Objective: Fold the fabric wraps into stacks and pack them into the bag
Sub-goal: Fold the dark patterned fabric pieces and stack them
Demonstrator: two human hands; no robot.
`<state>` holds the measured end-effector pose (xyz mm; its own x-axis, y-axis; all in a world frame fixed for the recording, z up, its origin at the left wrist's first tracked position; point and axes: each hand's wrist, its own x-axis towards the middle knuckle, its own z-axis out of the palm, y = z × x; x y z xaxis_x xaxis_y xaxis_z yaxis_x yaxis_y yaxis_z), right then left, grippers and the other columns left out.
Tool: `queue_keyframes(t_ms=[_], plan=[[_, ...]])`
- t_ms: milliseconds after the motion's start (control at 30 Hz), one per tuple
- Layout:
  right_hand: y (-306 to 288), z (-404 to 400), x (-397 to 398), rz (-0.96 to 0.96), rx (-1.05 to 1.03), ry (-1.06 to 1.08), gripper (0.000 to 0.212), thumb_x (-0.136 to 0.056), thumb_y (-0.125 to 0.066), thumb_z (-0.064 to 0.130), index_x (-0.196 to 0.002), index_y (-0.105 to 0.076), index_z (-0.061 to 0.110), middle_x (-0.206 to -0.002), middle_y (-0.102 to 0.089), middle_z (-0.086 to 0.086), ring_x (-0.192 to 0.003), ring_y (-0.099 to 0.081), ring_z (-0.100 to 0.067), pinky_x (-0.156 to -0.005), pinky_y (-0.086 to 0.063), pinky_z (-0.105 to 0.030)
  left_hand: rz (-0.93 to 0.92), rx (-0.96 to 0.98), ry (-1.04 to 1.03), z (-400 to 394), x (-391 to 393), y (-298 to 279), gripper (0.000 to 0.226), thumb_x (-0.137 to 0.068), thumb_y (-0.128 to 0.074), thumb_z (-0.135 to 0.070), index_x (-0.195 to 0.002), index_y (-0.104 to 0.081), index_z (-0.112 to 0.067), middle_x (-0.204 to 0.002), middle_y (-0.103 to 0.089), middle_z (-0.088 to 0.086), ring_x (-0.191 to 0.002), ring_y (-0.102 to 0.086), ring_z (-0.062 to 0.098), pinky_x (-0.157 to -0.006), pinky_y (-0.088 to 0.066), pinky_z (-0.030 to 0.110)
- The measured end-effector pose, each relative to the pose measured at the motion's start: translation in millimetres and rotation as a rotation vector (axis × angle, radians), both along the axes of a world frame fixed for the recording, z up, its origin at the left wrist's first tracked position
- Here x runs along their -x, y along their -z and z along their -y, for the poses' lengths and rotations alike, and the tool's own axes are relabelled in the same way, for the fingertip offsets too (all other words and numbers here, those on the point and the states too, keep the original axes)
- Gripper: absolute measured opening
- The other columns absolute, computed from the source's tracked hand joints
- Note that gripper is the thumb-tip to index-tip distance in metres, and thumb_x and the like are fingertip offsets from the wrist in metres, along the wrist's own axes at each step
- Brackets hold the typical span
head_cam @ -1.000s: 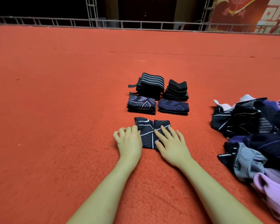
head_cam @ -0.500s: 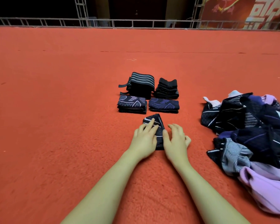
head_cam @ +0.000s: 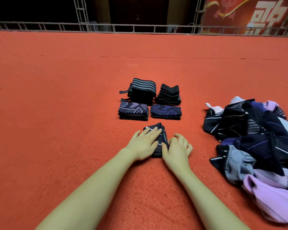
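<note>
A dark patterned fabric wrap (head_cam: 160, 140) lies folded narrow on the red carpet between my hands. My left hand (head_cam: 144, 143) presses flat on its left side with straight fingers. My right hand (head_cam: 178, 149) rests against its right edge, thumb touching the cloth, fingers loosely curled on the carpet. Beyond it stand four folded stacks: a grey-striped black stack (head_cam: 142, 90), a plain black stack (head_cam: 169, 95), a dark patterned stack (head_cam: 133, 111) and a blue patterned stack (head_cam: 165, 112). No bag is in view.
A loose heap of unfolded wraps (head_cam: 256, 138), dark, striped and lilac, lies on the carpet at the right. A metal truss railing (head_cam: 140, 29) borders the far edge of the carpet, with a red banner (head_cam: 249, 14) behind.
The wrap lay spread wide under both hands a second ago. It has been folded in half to a narrow strip. My left hand has moved right onto it, and my right hand has slid to its right edge.
</note>
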<state>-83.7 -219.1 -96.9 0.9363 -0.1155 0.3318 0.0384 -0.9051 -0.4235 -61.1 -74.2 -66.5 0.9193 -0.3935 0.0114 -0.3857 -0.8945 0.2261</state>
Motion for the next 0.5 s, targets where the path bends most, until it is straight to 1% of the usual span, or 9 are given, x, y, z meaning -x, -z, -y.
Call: queue_keyframes(t_ms=[67, 133, 167, 233, 267, 333, 400, 433, 500], plan=[[-2.2, 0.2, -0.3, 0.096, -0.089, -0.049, 0.021, -0.088, -0.062, 0.026, -0.096, -0.061, 0.007, -0.132, -0.046, -0.012, -0.127, -0.037, -0.03, -0.097, -0.018, -0.037, 0.141, 0.082, -0.015, -2.0, -3.4, -5.2, 0.057, -0.102, -0.034, -0.03, -0.152, -0.009, -0.028, -0.16, -0.009, -0.001, -0.143, -0.022, 0.019, -0.112, -0.02, 0.037], [-7.1, 0.9, -1.1, 0.207, -0.177, -0.131, 0.018, -0.085, -0.063, 0.026, -0.091, -0.06, 0.009, -0.127, -0.05, -0.012, -0.122, -0.041, -0.029, -0.092, -0.018, -0.031, 0.287, 0.073, -0.028, -6.8, -8.3, -12.9, 0.055, -0.1, -0.036, -0.031, -0.152, -0.016, -0.029, -0.159, -0.012, 0.004, -0.137, -0.033, 0.026, -0.106, -0.029, 0.039], [-11.2, 1.1, -2.4, 0.261, -0.203, -0.176, 0.02, -0.085, -0.06, 0.03, -0.09, -0.06, 0.011, -0.125, -0.051, -0.01, -0.12, -0.041, -0.024, -0.089, -0.017, -0.026, 0.373, 0.045, -0.021, -9.9, -11.4, -16.3, 0.052, -0.099, -0.035, -0.033, -0.15, -0.024, -0.029, -0.158, -0.017, 0.006, -0.135, -0.036, 0.03, -0.103, -0.033, 0.041], [-22.0, 2.9, -9.1, 0.354, -0.231, -0.234, 0.024, -0.083, -0.052, 0.037, -0.089, -0.06, 0.015, -0.122, -0.053, -0.007, -0.115, -0.04, -0.018, -0.087, -0.016, -0.022, 0.531, 0.011, 0.025, -16.7, -19.7, -22.4, 0.05, -0.095, -0.032, -0.036, -0.143, -0.042, -0.026, -0.153, -0.033, 0.008, -0.129, -0.044, 0.036, -0.097, -0.04, 0.045], [-28.3, 4.9, -14.7, 0.393, -0.239, -0.244, 0.023, -0.083, -0.051, 0.037, -0.089, -0.06, 0.016, -0.121, -0.054, -0.006, -0.114, -0.04, -0.016, -0.087, -0.016, -0.021, 0.561, -0.001, 0.05, -19.3, -25.4, -25.8, 0.05, -0.094, -0.03, -0.037, -0.14, -0.046, -0.025, -0.15, -0.037, 0.007, -0.128, -0.045, 0.037, -0.096, -0.04, 0.047], [-40.1, 9.8, -28.7, 0.455, -0.233, -0.253, 0.019, -0.082, -0.053, 0.037, -0.092, -0.059, 0.022, -0.119, -0.055, -0.003, -0.111, -0.041, -0.016, -0.085, -0.017, -0.021, 0.582, 0.014, 0.085, -23.6, -38.9, -33.1, 0.05, -0.095, -0.028, -0.04, -0.139, -0.048, -0.026, -0.145, -0.045, 0.002, -0.125, -0.046, 0.034, -0.096, -0.035, 0.047], [-48.8, 14.9, -43.6, 0.487, -0.211, -0.265, 0.017, -0.082, -0.055, 0.037, -0.093, -0.06, 0.025, -0.117, -0.055, -0.001, -0.108, -0.042, -0.018, -0.084, -0.018, -0.022, 0.635, 0.062, 0.084, -25.1, -51.3, -38.5, 0.048, -0.095, -0.031, -0.041, -0.136, -0.051, -0.027, -0.126, -0.058, 0.0, -0.109, -0.047, 0.028, -0.089, -0.033, 0.044], [-51.9, 17.3, -50.7, 0.497, -0.198, -0.271, 0.018, -0.082, -0.055, 0.037, -0.093, -0.062, 0.024, -0.115, -0.055, 0.0, -0.107, -0.042, -0.018, -0.084, -0.018, -0.023, 0.657, 0.078, 0.075, -25.3, -57.4, -39.2, 0.046, -0.094, -0.034, -0.042, -0.132, -0.054, -0.027, -0.115, -0.06, 0.0, -0.101, -0.045, 0.025, -0.085, -0.035, 0.044], [-55.7, 22.2, -63.9, 0.516, -0.17, -0.284, 0.022, -0.082, -0.056, 0.037, -0.092, -0.067, 0.02, -0.111, -0.055, 0.0, -0.104, -0.043, -0.017, -0.083, -0.019, -0.023, 0.694, 0.131, 0.078, -25.1, -70.3, -37.6, 0.039, -0.092, -0.039, -0.043, -0.119, -0.062, -0.027, -0.103, -0.058, 0.002, -0.094, -0.039, 0.022, -0.079, -0.036, 0.043]])
